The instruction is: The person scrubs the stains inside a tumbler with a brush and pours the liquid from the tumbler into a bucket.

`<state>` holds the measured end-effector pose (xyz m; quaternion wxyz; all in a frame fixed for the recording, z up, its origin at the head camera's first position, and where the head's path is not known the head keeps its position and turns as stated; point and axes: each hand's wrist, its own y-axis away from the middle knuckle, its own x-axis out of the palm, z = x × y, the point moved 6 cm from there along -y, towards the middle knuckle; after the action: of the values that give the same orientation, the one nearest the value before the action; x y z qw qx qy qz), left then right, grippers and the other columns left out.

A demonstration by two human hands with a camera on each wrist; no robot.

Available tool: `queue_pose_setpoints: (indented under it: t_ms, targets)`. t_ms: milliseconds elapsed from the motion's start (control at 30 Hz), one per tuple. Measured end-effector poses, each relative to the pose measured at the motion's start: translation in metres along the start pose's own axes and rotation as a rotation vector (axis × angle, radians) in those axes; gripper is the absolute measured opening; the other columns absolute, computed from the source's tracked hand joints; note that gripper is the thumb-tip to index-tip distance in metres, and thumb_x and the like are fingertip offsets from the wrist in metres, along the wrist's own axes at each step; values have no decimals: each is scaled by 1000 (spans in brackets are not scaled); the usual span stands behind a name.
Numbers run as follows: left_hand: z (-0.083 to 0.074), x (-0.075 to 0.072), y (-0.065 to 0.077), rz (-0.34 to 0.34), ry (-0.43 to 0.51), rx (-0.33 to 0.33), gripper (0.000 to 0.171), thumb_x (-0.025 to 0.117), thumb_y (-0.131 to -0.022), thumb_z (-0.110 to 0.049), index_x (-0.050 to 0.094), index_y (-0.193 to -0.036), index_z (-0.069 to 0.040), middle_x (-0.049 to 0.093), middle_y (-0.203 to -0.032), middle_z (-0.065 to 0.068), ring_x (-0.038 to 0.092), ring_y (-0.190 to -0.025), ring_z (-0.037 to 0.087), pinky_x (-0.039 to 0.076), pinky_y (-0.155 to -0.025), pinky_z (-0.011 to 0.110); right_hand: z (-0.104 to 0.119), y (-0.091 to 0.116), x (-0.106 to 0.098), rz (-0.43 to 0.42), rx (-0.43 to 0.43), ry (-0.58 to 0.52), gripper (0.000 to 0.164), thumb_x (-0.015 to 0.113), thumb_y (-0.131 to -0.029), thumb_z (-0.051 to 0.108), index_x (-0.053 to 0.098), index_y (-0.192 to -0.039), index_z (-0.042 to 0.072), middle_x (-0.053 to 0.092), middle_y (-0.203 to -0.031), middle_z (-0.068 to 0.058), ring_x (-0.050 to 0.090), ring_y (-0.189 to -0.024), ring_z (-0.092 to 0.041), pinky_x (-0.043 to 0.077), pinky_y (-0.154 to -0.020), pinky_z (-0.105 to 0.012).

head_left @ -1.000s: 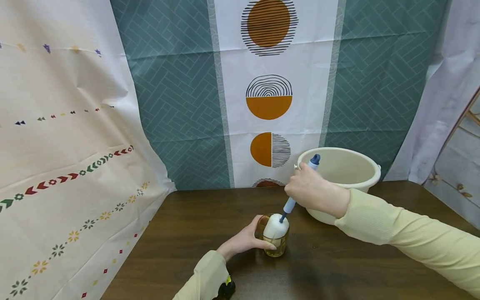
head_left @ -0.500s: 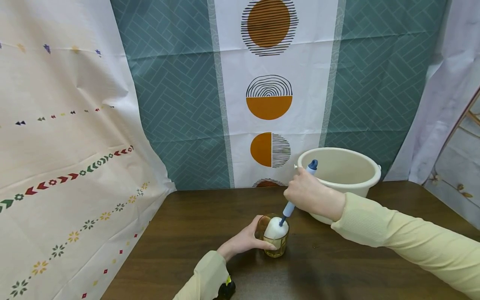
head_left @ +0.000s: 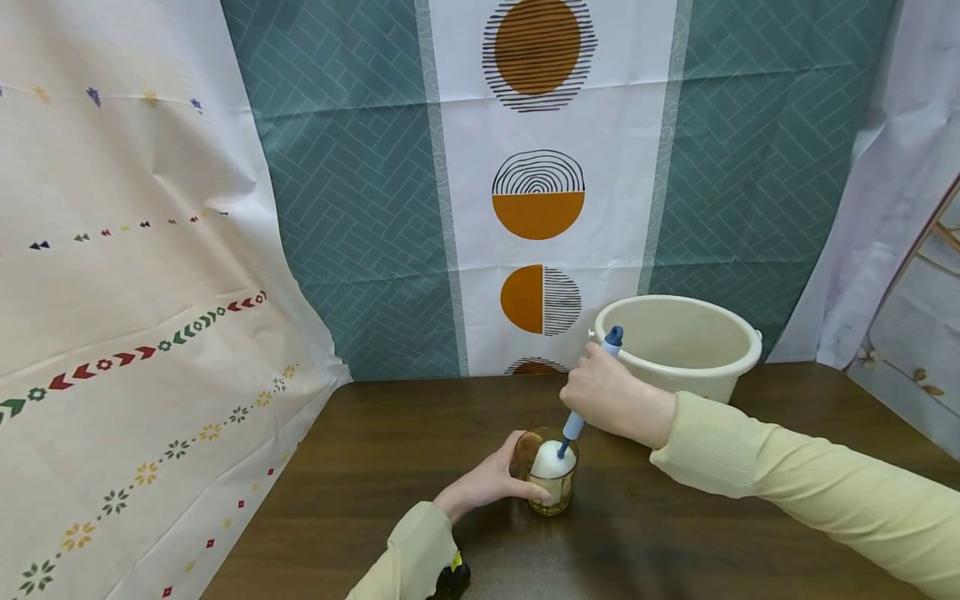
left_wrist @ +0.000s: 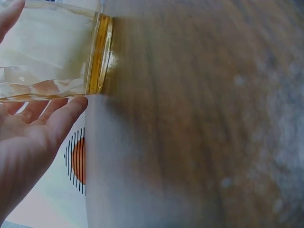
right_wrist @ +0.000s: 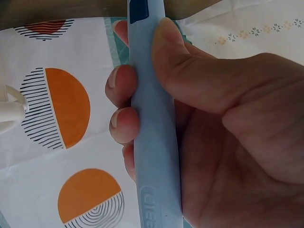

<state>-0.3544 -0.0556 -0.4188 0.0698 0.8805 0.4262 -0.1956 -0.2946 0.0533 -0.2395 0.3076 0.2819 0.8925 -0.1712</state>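
Note:
Upright on the wooden table stands an amber glass (head_left: 559, 498). My left hand (head_left: 491, 480) grips it from the left, thumb on the near side and fingers round the far side. In the left wrist view the glass base (left_wrist: 100, 57) touches the tabletop, and something whitish shows through its wall. My right hand (head_left: 617, 397) holds the light-blue handle of a cup brush (head_left: 573, 427), tilted with its top to the right. Its white sponge head (head_left: 551, 461) sits inside the glass. In the right wrist view, fingers and thumb wrap round the brush handle (right_wrist: 154, 123).
Behind my right hand a cream bucket (head_left: 720, 369) stands at the back of the table (head_left: 375, 467). A patterned cloth (head_left: 360, 208) hangs behind the table, and a cream embroidered cloth (head_left: 150, 333) hangs along the left. A dark object (head_left: 452, 579) lies by the left sleeve.
My right hand has moved slightly left and down with the brush, and the sponge head has sunk deeper into the glass. My left hand and the glass have stayed in place.

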Motion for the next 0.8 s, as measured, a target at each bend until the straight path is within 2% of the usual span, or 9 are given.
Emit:
queue_pose_setpoints:
  t_ms: [400,800]
  targets:
    - [-1,-1,0,1,6,0,71,74,-75,-29,32,-130,-18,46,-115,-3,43,-107,14,36,-86,36,2,-1,2,11,0,-2,15,73,-73,15,62,-63,18,55,-57,3,49,-54,-16,33,-57,-28]
    - [2,0,-1,2,5,3,70,75,-75,-30,32,-129,-19,46,-115,-3,43,-107,13,36,-86,36,-1,2,-3,-20,-13,34,17,72,-73,14,62,-60,17,55,-56,2,50,-53,-16,33,-57,-29]
